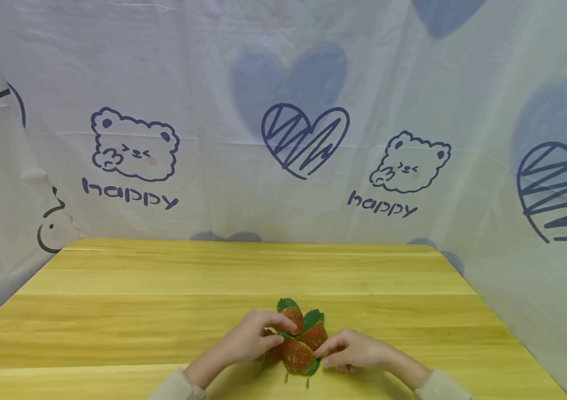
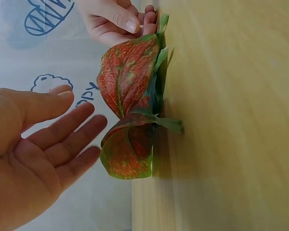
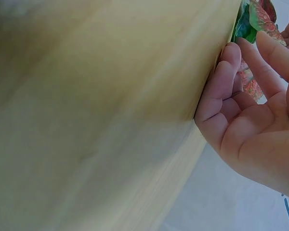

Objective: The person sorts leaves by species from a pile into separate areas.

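A cluster of red leaves with green veins (image 1: pixel 299 355) and green edges lies on the wooden table. In the left wrist view the leaves (image 2: pixel 130 79) arch upward, with short green stems (image 2: pixel 169 123) near the tabletop. My left hand (image 1: pixel 255 339) hovers over the cluster's left side, fingers spread and nothing held; the left wrist view shows its palm (image 2: pixel 33 154) beside the leaves. At the right edge my right hand (image 1: pixel 358 351) has its index finger and thumb at the front leaf, a small gap between their tips. Its other fingers (image 3: pixel 221 86) curl loosely against the table.
The light wood table (image 1: pixel 128 311) extends behind and to both sides of the leaves. A white cloth (image 1: pixel 213 183) printed with hearts, bears and the word "happy" hangs behind the table and at its sides.
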A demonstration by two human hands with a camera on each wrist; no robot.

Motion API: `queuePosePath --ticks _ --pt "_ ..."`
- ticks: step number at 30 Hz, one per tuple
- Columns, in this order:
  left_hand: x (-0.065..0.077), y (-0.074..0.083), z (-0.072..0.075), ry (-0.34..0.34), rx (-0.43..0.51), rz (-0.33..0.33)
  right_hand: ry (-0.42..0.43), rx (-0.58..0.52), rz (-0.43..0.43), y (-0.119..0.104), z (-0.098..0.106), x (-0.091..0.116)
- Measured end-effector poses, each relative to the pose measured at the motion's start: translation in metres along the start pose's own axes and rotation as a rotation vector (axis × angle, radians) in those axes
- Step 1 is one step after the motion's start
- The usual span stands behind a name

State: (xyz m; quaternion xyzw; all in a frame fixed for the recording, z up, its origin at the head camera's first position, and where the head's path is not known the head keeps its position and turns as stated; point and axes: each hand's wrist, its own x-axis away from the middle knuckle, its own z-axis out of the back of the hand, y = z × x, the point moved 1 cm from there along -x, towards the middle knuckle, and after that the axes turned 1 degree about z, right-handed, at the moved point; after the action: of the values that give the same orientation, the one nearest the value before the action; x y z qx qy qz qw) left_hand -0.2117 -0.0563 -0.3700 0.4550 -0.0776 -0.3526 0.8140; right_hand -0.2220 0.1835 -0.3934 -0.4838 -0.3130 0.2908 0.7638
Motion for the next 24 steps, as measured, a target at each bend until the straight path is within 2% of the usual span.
queuePosePath --ticks 6,17,24 --pt "-0.004 0.003 0.001 -0.023 -0.033 0.004 -0.027 -0.005 0.02 0.0 0.001 -0.001" --pt "-0.013 0.001 -0.004 -0.121 0.059 0.021 -0.042 0.008 0.053 0.002 0.002 -0.001" --pt "-0.015 0.0 -0.006 -0.169 0.144 0.036 -0.047 -0.004 0.04 0.003 0.002 -0.002"
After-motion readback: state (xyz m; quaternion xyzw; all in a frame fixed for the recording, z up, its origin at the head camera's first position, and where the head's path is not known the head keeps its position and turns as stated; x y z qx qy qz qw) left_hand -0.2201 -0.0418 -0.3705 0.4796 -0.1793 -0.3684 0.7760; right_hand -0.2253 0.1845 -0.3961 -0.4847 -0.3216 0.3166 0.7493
